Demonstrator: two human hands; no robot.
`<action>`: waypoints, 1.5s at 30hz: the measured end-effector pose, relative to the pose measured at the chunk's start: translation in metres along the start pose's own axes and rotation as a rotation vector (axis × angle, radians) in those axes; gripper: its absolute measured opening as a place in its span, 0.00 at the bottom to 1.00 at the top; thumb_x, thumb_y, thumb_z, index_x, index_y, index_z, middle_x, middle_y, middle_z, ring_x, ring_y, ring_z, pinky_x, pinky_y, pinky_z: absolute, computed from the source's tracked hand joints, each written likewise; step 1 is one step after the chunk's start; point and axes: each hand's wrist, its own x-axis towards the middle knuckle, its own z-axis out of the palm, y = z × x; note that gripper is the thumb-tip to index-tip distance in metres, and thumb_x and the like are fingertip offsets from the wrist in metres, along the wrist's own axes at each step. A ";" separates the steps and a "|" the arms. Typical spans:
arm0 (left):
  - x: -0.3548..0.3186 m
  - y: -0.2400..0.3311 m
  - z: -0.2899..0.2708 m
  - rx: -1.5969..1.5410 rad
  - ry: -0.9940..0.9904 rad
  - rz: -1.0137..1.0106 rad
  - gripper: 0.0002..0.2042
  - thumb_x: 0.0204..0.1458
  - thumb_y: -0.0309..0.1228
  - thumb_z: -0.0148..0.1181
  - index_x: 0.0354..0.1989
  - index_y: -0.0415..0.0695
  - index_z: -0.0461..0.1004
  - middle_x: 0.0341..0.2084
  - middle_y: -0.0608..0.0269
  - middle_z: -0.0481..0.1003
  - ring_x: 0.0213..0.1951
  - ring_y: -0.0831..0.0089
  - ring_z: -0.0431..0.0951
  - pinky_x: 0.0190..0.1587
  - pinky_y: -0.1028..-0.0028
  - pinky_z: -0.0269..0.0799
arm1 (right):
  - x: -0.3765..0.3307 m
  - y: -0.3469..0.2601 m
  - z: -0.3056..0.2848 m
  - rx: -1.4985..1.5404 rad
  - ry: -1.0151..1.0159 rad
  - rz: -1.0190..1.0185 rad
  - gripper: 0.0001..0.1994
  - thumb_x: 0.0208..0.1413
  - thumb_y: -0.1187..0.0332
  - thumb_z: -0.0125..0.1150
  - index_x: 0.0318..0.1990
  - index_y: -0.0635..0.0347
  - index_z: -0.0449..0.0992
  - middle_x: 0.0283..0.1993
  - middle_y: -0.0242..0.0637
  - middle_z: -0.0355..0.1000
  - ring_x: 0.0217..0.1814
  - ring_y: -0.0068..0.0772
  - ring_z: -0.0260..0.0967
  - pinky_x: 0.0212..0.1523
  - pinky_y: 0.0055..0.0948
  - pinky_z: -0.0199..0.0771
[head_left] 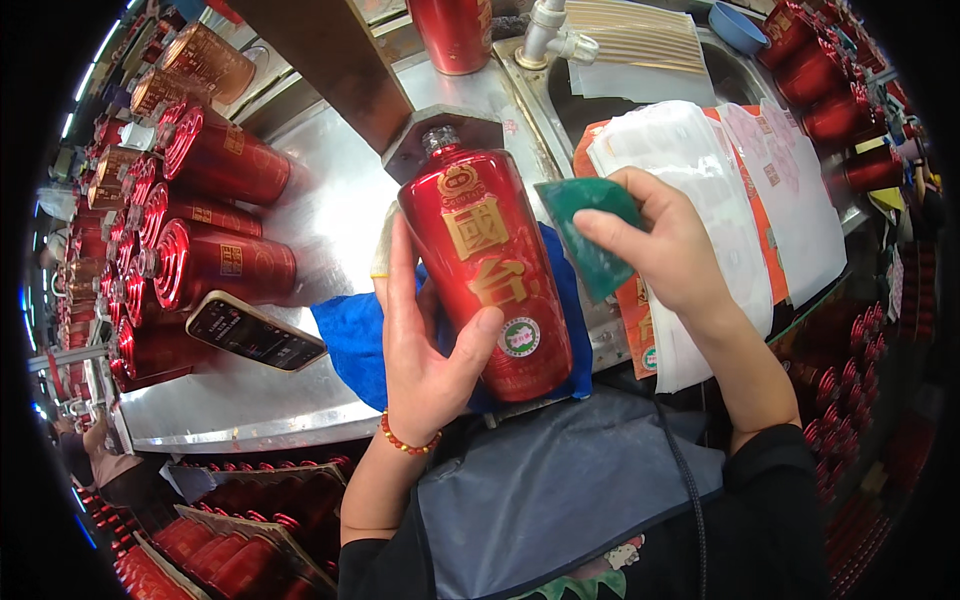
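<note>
A glossy red bottle [535, 270] with gold characters, a round green-and-white sticker and a dark cap lies tilted in front of me. My left hand [425, 350] steadies it from the left side, thumb across its lower front; a cream-coloured cover sits on one fingertip. Under the bottle a blue cloth [350, 340] is spread on the metal worktop [250, 400]. To the right of the bottle, my right hand [670, 235] pinches a flat green scraper [590, 255] between thumb and fingers, apart from the bottle's surface.
Red bottles [235, 260] crowd the left side, beside a phone [255, 330]. White label sheets [670, 150] lie at right, before a sink with a tap [545, 35] and a blue bowl [738, 27]. A metal post [330, 60] rises behind the bottle. Crates [230, 545] hold more bottles below.
</note>
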 end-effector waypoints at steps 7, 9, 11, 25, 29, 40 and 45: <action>0.000 0.002 0.000 -0.007 0.007 -0.039 0.46 0.55 0.24 0.63 0.78 0.37 0.39 0.72 0.51 0.48 0.70 0.59 0.62 0.68 0.61 0.66 | -0.005 0.012 -0.009 -0.070 0.043 -0.042 0.09 0.58 0.70 0.71 0.41 0.63 0.78 0.33 0.25 0.75 0.33 0.12 0.70 0.35 0.17 0.71; 0.000 0.001 0.000 -0.005 -0.004 -0.043 0.46 0.55 0.24 0.63 0.78 0.37 0.39 0.72 0.52 0.48 0.70 0.59 0.61 0.68 0.61 0.65 | -0.018 0.005 -0.004 -0.021 -0.005 -0.094 0.08 0.59 0.71 0.70 0.41 0.63 0.78 0.33 0.25 0.75 0.33 0.12 0.70 0.35 0.17 0.71; -0.004 0.000 0.000 -0.026 0.009 -0.045 0.46 0.55 0.24 0.63 0.78 0.37 0.39 0.73 0.52 0.48 0.70 0.59 0.61 0.69 0.60 0.64 | -0.028 0.005 0.000 0.023 -0.051 -0.059 0.08 0.60 0.72 0.69 0.43 0.63 0.78 0.35 0.25 0.76 0.35 0.11 0.70 0.37 0.17 0.73; -0.034 -0.008 -0.005 0.147 -0.090 0.006 0.55 0.49 0.39 0.72 0.77 0.33 0.38 0.73 0.45 0.49 0.74 0.55 0.52 0.74 0.59 0.47 | -0.018 0.044 -0.005 0.034 -0.366 0.176 0.22 0.70 0.50 0.55 0.33 0.60 0.77 0.29 0.26 0.73 0.33 0.13 0.67 0.35 0.16 0.67; -0.036 -0.005 -0.011 0.571 -0.185 0.149 0.71 0.32 0.48 0.85 0.77 0.33 0.36 0.73 0.38 0.47 0.75 0.46 0.47 0.75 0.57 0.44 | -0.017 0.043 0.006 0.036 -0.347 0.212 0.20 0.64 0.50 0.65 0.32 0.60 0.78 0.27 0.23 0.70 0.30 0.12 0.62 0.31 0.18 0.63; -0.037 -0.015 -0.014 0.769 -0.129 0.171 0.65 0.31 0.41 0.86 0.75 0.33 0.44 0.70 0.39 0.53 0.71 0.43 0.54 0.71 0.54 0.51 | -0.011 0.031 0.009 0.065 -0.288 0.282 0.18 0.65 0.53 0.65 0.30 0.58 0.75 0.29 0.21 0.69 0.29 0.09 0.60 0.29 0.15 0.62; -0.036 -0.020 -0.016 0.735 -0.137 0.181 0.64 0.32 0.41 0.85 0.75 0.34 0.45 0.69 0.39 0.55 0.70 0.43 0.56 0.70 0.54 0.53 | -0.008 0.030 0.009 0.017 -0.334 0.230 0.18 0.66 0.54 0.64 0.31 0.59 0.75 0.29 0.21 0.70 0.30 0.09 0.61 0.30 0.15 0.64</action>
